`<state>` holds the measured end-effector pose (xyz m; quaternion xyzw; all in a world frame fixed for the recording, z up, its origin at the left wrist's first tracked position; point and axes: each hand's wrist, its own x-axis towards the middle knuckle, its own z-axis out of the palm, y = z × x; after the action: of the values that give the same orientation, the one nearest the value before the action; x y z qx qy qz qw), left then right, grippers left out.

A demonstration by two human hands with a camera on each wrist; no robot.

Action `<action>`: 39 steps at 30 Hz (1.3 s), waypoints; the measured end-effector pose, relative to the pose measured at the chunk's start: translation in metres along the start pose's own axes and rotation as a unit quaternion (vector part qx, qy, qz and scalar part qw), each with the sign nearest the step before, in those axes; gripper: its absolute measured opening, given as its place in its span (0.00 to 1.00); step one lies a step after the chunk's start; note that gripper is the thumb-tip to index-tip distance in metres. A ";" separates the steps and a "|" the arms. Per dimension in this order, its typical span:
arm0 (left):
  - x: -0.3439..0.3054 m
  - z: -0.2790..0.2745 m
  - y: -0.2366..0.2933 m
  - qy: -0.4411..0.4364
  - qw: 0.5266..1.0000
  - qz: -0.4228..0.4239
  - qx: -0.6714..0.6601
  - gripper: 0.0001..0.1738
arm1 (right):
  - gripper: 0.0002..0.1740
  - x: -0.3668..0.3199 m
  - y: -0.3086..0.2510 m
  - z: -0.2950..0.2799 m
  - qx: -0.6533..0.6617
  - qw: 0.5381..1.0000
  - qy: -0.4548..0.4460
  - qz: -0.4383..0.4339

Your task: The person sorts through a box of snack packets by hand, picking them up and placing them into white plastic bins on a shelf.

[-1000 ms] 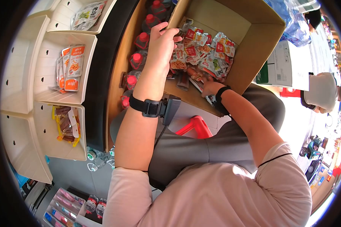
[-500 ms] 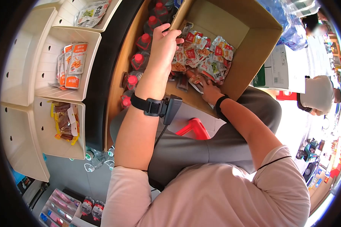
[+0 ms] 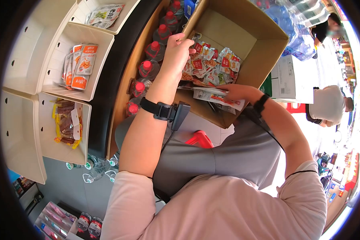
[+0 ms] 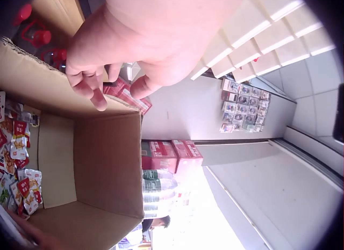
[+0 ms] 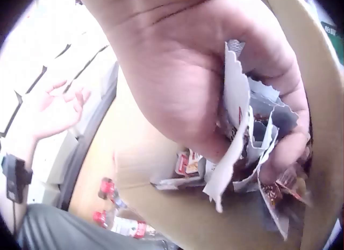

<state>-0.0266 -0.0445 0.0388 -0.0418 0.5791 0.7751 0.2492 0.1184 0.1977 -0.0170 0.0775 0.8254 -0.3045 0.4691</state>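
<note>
Inside the cardboard box (image 3: 264,48), my right hand (image 3: 242,93) grips several flat snack packets (image 3: 209,95) by their edges. In the right wrist view the thumb and fingers curl round the pale, crimped sachets (image 5: 236,110), some standing apart from each other. Small red-and-white snack sachets (image 3: 206,60) lie heaped in the box beyond that hand. My left hand (image 3: 178,52) is at the box's side wall, fingers loosely bent and holding nothing. In the left wrist view its fingertips overlap the cardboard rim (image 4: 121,104).
Red-capped bottles (image 3: 149,69) line the box's left side. White bins farther left hold orange packets (image 3: 81,66), brown snacks in yellow wrappers (image 3: 68,122) and grey packets (image 3: 105,16). A red stool (image 3: 200,139) is below. Another person (image 3: 331,103) is at the right.
My right hand has risen from the sachets with several packets in its grip. The left hand stays by the box wall; the whole head view has shifted slightly.
</note>
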 end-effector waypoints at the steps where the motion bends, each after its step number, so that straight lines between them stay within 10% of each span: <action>1: 0.001 0.000 -0.002 -0.006 1.000 0.002 0.005 0.27 | 0.46 -0.015 -0.004 -0.007 0.010 1.000 0.008 0.006; 8: 0.006 0.007 -0.013 -0.025 0.999 -0.001 0.049 0.23 | 0.39 -0.091 -0.017 -0.036 0.164 0.974 0.154 -0.026; 15: 0.015 0.007 -0.034 -0.077 0.985 -0.060 0.141 0.18 | 0.33 -0.090 -0.013 -0.054 0.502 0.826 0.226 -0.124; 20: -0.007 0.029 -0.032 -0.102 0.954 -0.238 0.152 0.42 | 0.30 -0.067 -0.023 -0.044 0.610 0.730 0.233 -0.201; 27: -0.002 0.043 -0.035 -0.218 0.940 -0.191 -0.178 0.46 | 0.38 -0.064 -0.051 -0.010 0.574 0.762 0.187 -0.235; 31: 0.004 0.048 -0.057 -0.197 0.955 -0.109 -0.192 0.37 | 0.42 -0.049 -0.051 0.013 0.230 0.847 0.369 -0.307; 39: -0.009 0.058 -0.041 -0.203 0.961 -0.104 -0.158 0.44 | 0.47 -0.089 -0.072 0.023 0.107 0.907 0.373 -0.162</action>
<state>0.0124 0.0144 0.0248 0.0176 0.3790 0.8190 0.4306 0.1538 0.1408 0.0788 0.0999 0.9038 -0.4117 0.0600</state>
